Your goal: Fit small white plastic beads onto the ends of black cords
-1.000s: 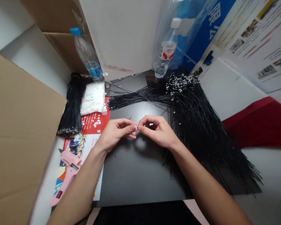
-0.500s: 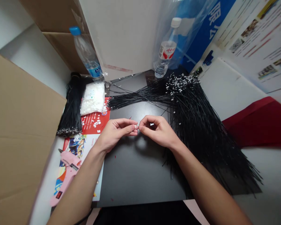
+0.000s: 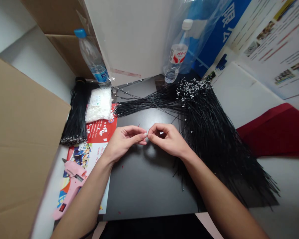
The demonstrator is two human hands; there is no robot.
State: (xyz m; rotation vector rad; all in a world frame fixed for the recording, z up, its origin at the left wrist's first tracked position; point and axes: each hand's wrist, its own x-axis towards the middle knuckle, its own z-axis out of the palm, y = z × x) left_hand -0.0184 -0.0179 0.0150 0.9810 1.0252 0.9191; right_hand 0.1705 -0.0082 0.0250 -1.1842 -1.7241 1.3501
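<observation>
A tiny white connector (image 3: 146, 134) sits at the very tips of the left hand's (image 3: 121, 141) fingers, pinched by thumb and forefinger above the middle of the bench (image 3: 139, 182). The right hand's (image 3: 168, 139) thumb and forefinger are pressed together just beside it (what they grip is too small to tell). Against half a second ago, the connector shows nearer the left fingertips' end; the black wires (image 3: 214, 132) at the bench's right edge lie unchanged.

Blue-capped bottle (image 3: 92, 61) back left; white-capped bottle (image 3: 178, 53) back right; red cloth (image 3: 279, 132) far right; cardboard (image 3: 22, 132) left.
</observation>
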